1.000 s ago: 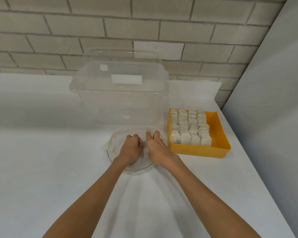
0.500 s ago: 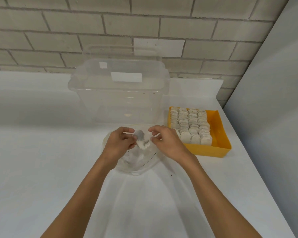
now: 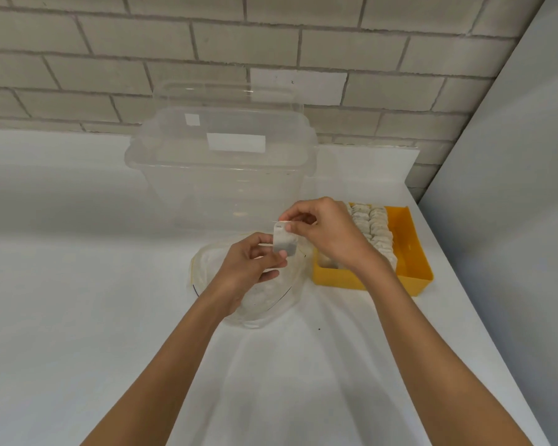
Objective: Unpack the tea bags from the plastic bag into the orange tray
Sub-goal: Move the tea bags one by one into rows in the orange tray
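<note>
From the head view, the white surface [image 3: 78, 317] lies broad and bare to the left and toward the viewer. Its right edge runs on a slant from behind the orange tray [image 3: 414, 252] down to the lower right, just beside a plain grey panel [image 3: 512, 188]. At the back it meets a wall of pale painted bricks [image 3: 207, 43]. A tall clear plastic container [image 3: 219, 181] with rounded corners and a white label stands near the wall, behind the hands. The left hand [image 3: 252, 268] pinches the lower edge of a single tea bag [image 3: 284, 241], and the right hand [image 3: 329, 239] pinches its top between thumb and forefinger. So both hands hold the small, flat, greyish paper bag upright, lifted above the plastic bag [image 3: 264, 304]. That plastic bag is thin, clear and crumpled. It lies on the surface under the left hand with a dark line along its rim and pale contents dimly seen inside. The tray, of smooth hard plastic with straight walls, sits just right of the plastic bag. Close rows of upright tea bags [image 3: 376, 226] fill its left and middle, and a bare orange strip runs along its right wall. A tiny dark speck [image 3: 318, 328] lies on the surface in front of the plastic bag.
</note>
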Demonstrator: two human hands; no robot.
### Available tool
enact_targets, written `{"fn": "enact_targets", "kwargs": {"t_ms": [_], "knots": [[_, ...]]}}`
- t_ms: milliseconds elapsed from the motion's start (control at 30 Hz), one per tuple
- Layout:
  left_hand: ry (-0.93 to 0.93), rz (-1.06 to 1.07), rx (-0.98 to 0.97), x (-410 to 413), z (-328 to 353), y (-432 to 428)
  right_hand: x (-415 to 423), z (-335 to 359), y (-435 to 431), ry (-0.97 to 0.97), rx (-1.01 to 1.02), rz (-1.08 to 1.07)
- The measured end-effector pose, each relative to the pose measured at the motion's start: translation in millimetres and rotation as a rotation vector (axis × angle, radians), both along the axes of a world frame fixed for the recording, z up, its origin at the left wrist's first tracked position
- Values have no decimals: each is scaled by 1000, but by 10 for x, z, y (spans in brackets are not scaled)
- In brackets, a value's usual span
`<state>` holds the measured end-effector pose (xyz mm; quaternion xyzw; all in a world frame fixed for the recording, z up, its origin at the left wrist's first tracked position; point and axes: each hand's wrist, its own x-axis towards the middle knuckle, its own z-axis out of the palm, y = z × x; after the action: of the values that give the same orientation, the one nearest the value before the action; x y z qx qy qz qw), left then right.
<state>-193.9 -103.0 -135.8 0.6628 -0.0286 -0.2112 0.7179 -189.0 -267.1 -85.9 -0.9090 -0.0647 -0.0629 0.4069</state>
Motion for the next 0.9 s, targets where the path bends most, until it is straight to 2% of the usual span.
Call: {"fn": "enact_targets", "kwargs": {"t_ms": [233,533,733,900], "knots": [[-72,-27,-40,68,38,-220,-33,121,-215,1,16,-55],[-146,-163,68,154,48,-679,-221,229,-837,-7,-11,-214],[-199,-246,143,149,0,-980,-363,87,-1280,101,-69,-317],[-226,-293,160,103,6,-1115,-480,-127,-1453,248,-198,-342]]}}
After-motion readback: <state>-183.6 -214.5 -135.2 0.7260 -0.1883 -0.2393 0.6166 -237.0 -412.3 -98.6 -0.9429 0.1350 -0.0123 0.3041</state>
